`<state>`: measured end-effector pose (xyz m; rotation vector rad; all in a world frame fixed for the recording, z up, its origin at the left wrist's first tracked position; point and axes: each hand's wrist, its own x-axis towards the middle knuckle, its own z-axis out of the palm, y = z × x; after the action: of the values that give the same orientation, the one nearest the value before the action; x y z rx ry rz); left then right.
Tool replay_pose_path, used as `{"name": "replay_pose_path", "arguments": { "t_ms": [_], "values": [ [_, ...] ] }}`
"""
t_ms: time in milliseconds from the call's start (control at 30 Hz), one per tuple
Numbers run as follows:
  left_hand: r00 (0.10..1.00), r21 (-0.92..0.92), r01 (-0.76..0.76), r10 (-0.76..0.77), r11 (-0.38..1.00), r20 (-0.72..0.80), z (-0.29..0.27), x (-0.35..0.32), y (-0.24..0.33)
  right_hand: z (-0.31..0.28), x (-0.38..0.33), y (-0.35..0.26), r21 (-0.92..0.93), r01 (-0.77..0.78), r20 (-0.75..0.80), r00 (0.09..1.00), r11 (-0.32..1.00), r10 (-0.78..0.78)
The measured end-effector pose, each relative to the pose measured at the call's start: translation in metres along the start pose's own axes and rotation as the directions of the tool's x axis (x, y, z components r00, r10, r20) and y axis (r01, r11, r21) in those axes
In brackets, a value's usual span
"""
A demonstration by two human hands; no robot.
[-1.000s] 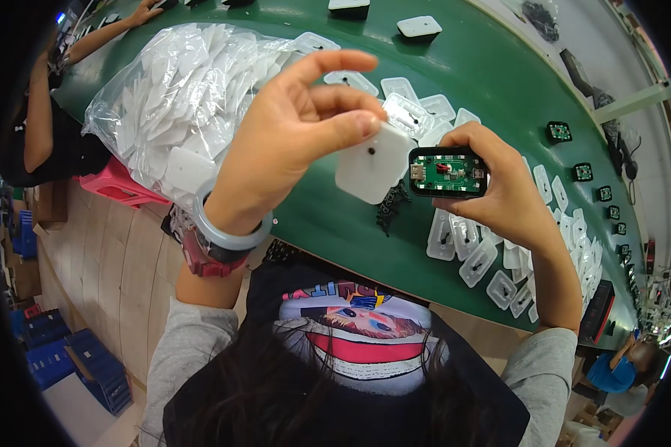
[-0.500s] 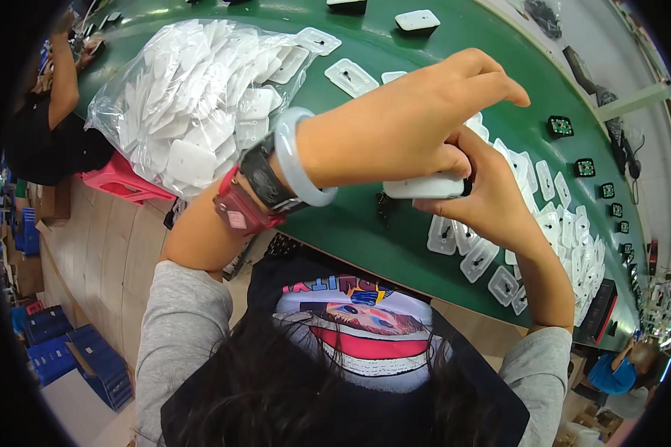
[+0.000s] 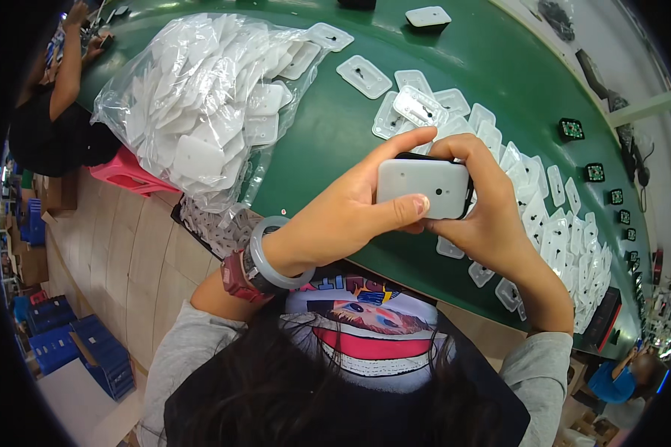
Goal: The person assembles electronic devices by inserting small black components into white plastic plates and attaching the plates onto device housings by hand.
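While over the green table (image 3: 335,141) | left hand (image 3: 343,216), right hand (image 3: 492,223) both grip white cover (image 3: 423,188) (black part beneath)

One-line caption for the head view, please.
Both hands, left hand and right hand, press a white cover onto a black case above the green table.

Table: a green-topped workbench (image 3: 335,141) is seen curving across the frame.
Floor: pale boards (image 3: 142,261) are laid.
Storage: blue crates (image 3: 60,328) are stacked lower left.
Seat: a pink stool (image 3: 130,173) is tucked beside the bench.
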<state>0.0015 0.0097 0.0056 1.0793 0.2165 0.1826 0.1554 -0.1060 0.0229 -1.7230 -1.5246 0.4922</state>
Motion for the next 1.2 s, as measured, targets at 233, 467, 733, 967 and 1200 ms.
{"name": "replay_pose_path", "arguments": {
  "t_ms": [233,467,733,967,1200],
  "values": [
    [0.994,-0.022,-0.052,0.049,0.998,-0.098,-0.003,0.006,-0.011,0.011,-0.003,0.007,-0.114,0.241,-0.073,0.966,0.964,-0.250],
    [0.974,0.230,-0.143,0.179,0.963,-0.142,-0.001,0.008,-0.018,0.014,-0.007,0.001,-0.161,0.228,-0.101,0.964,0.960,-0.246],
    [0.974,0.280,-0.115,0.163,0.953,-0.157,0.001,0.009,-0.014,0.017,-0.012,0.003,-0.081,0.177,-0.164,0.968,0.981,-0.189],
    [0.982,0.306,-0.107,0.149,0.946,-0.117,-0.002,0.007,-0.012,0.011,-0.015,0.004,-0.069,0.116,-0.166,0.978,0.991,-0.126],
    [0.991,0.317,-0.065,0.098,0.946,-0.090,-0.003,0.005,-0.009,0.011,-0.015,0.005,-0.074,0.100,-0.134,0.985,0.992,-0.110]
  ]
}}
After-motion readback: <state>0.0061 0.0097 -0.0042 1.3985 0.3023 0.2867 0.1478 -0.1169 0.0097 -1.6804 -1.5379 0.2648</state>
